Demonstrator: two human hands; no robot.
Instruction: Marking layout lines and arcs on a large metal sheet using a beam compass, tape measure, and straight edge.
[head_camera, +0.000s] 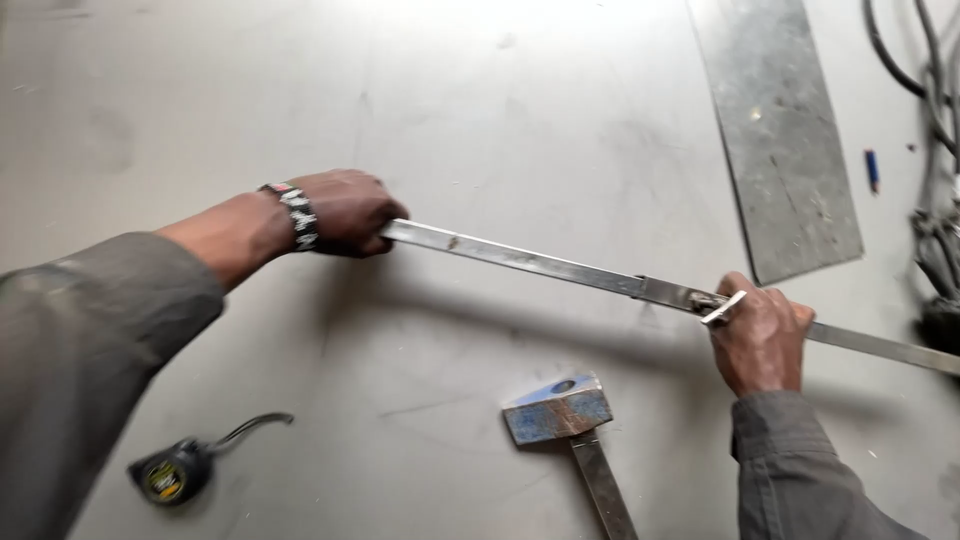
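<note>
Currently the left hand (345, 212) is wrapped over one end of a long flat metal bar (530, 262), fingers curled shut around it. The bar runs across the grey metal desk (500, 110) from that end, slanting down to the right and out toward the frame edge. The right hand (762, 335) closes on the bar further along, and its grip also pinches a small bright metal piece (723, 308) — it looks like a short scriber or square blade, cannot tell which — set across the bar's top face.

Nearby: a hammer (570, 425) with a blue-grey head lies on the desk just below the bar, between the two hands, handle pointing to the lower edge. A tape measure (178, 472) with a hooked strap sits at lower left, well apart. A loose strip of sheet metal (775, 130) lies at upper right, with dark cables (935, 150) beyond it and a small blue object (872, 170) between them.

Risks, as judged:
- Bar appears held off the surface at the left end — a loosened left grip could drop or twist it, shifting the small piece off its spot.
- Bar edges look raw; sliding a palm along them could cut.
- Hammer head is close under the bar; a dropped bar could strike it and bounce.
</note>
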